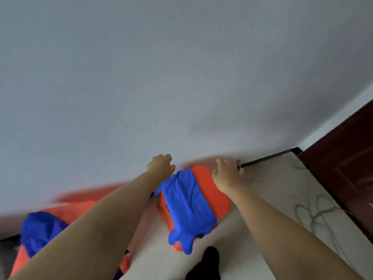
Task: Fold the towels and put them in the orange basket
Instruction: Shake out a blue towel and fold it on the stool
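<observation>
One blue towel (188,201) lies draped across the orange basket (219,197); left hand (160,165) and right hand (226,174) hover released, empty. Another blue towel (40,229) apparently awaits folding.

Looks like a room in a home. Plain pale painted wall (141,77) with a dark skirting strip (268,157) at its foot, light tiled floor (282,188), dark red-brown panelled wooden door (347,158) at right, loose grey cable (319,213) coiled beside it.

Pale tiled floor (262,199), orange basket (220,201) on it, grey cable (314,211) beside
</observation>
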`<state>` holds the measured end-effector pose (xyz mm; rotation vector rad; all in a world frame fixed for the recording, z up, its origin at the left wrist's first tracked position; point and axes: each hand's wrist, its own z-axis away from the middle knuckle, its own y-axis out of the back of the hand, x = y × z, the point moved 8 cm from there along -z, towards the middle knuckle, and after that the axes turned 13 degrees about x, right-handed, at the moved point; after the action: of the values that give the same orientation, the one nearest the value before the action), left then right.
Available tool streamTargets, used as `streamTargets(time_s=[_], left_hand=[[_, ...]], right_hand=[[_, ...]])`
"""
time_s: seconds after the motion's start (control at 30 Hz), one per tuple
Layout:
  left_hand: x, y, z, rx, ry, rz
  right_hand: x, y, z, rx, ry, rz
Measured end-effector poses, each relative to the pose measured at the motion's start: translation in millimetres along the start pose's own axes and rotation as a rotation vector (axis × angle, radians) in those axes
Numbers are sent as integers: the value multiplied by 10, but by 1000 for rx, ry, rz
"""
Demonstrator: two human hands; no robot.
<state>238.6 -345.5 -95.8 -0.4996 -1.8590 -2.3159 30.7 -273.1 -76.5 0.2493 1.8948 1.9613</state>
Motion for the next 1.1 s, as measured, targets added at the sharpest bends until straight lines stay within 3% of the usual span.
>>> streamTargets(time_s=[0.3,0.57,0.77,0.87,0.93,1.0,1.1], left_hand=[[-623,-1245,-174,-148,375,175],[-727,-2405,-114,-252,584,289],[-1070,-3049,-43,-210,912,481],[-1088,-3306,-114,-147,1075,803],[-1042,-3396,-176,-105,1095,994],[-1094,-3461,-222,-75,1099,999],[-1267,-3470,-168,-97,1177,873]], right_hand=[[-21,-1247,-547,-247,176,78],[286,-2375,-681,-456,177,84],[492,-3134,-557,-560,-43,-94],[584,-3335,-584,-492,-151,-177],[625,-3404,-611,-449,-200,-236],[664,-3490,-613,-483,-283,-330],[607,-3572,-517,-665,-376,-527]])
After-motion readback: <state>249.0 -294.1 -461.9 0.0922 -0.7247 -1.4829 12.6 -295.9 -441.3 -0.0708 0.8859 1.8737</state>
